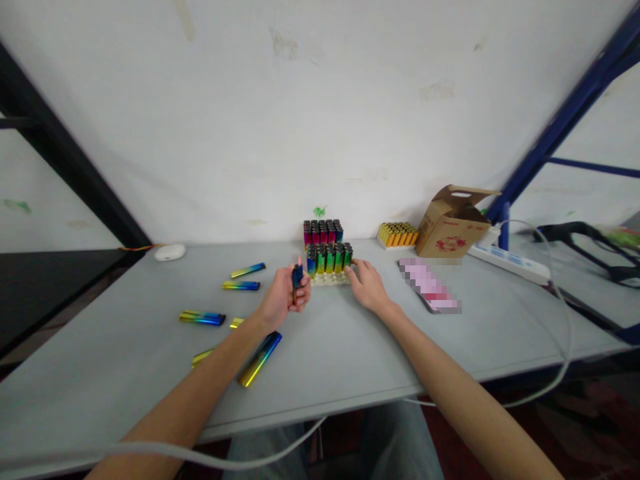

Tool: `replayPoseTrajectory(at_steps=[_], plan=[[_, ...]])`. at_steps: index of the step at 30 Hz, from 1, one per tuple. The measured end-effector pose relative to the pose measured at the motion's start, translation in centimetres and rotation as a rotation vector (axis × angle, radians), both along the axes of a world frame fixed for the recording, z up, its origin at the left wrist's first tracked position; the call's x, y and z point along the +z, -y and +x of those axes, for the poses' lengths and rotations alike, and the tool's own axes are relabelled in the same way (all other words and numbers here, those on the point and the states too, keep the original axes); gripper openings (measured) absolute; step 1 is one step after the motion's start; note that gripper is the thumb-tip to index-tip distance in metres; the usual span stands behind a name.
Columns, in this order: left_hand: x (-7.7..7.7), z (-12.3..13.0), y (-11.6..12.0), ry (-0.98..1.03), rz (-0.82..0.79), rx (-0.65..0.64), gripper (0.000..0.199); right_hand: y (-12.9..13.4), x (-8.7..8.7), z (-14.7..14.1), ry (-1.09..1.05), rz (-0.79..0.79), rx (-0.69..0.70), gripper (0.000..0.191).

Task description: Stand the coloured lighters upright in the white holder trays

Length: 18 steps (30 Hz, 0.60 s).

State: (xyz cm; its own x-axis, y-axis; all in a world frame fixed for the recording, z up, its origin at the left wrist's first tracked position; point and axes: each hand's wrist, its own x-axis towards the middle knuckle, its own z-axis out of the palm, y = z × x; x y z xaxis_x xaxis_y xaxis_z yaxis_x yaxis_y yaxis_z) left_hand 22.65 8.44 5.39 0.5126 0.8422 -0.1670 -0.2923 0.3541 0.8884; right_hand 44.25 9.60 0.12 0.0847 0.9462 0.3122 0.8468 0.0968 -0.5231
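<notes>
My left hand (287, 297) is closed around a lighter (297, 283) held upright, with a small pinkish flame at its top. Just right of it stands a pale tray (327, 280) holding rows of lighters (330, 259) that fade from blue and green to yellow, with dark tops. The tray's front row of slots shows bare. At the tray's right end rests my right hand (369, 285), thumb and fingers apart, seemingly touching the tray or its end lighters. Loose blue-and-yellow lighters lie left of my left hand, among them one (203, 318) and a nearer one (261, 360).
Behind the tray stand pink-and-blue lighters (323, 233) by the wall. Further right are a tray of yellow lighters (399, 235), an opened cardboard box (453, 227), a phone-like pixelated object (429, 285) and a power strip (513, 262). A white case (170, 253) lies at left. A white cable (567, 320) crosses the table's right side.
</notes>
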Motion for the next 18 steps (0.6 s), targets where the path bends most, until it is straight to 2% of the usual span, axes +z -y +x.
replayPoseTrajectory(at_steps=[3, 7, 12, 15, 18], plan=[[0.0, -0.1, 0.1, 0.062, 0.007, -0.005, 0.037, 0.0, -0.1, 0.0, -0.002, 0.001, -0.002, 0.041], [-0.2, -0.1, 0.0, 0.115, 0.012, 0.005, 0.023, -0.1, -0.3, 0.0, -0.056, 0.032, -0.001, 0.044], [-0.6, 0.3, 0.0, 0.067, 0.042, 0.036, 0.007, 0.1, 0.3, 0.1, -0.289, 0.26, -0.003, 0.044], [-1.0, 0.6, 0.1, -0.045, 0.166, 0.048, 0.015, 0.7, 1.3, -0.1, -0.366, 0.398, 0.058, 0.033], [-1.5, 0.8, 0.1, -0.157, 0.274, 0.01, 0.025, 1.3, 2.0, -0.6, -0.363, 0.447, 0.137, 0.026]])
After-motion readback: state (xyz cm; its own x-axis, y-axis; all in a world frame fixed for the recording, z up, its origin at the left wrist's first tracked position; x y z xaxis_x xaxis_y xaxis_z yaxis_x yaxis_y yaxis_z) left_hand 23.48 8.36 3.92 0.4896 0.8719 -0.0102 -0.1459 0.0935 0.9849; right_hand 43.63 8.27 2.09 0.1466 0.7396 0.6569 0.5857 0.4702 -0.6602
